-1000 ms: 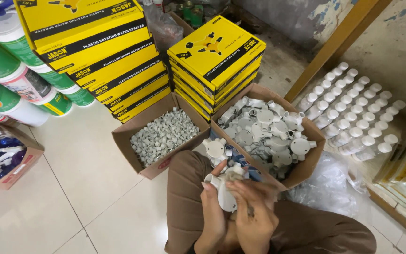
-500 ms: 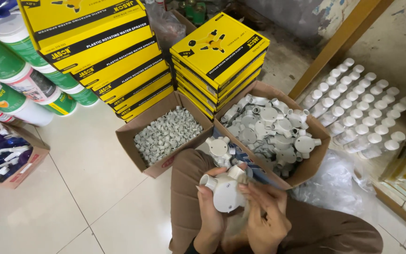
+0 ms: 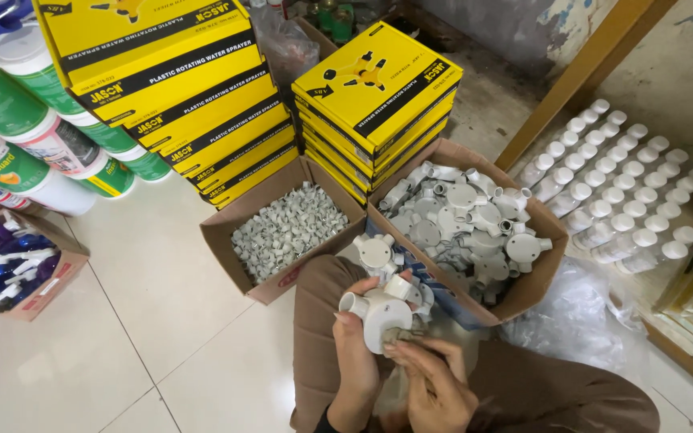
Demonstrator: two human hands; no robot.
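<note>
1. The white junction box (image 3: 385, 317), a round plastic fitting with short stub outlets, is sitting above the person's lap, just in front of the open carton of like fittings (image 3: 475, 240).
2. The left hand (image 3: 356, 353) is clasping its rim; the right hand (image 3: 435, 383) is pinching at its underside.
3. It is looking light, rigid and smooth, so the stubs are probably offering the surest hold.
4. What the right fingers are pressing is hidden behind the box; more fittings (image 3: 378, 252) beyond it are partly covered.
</note>
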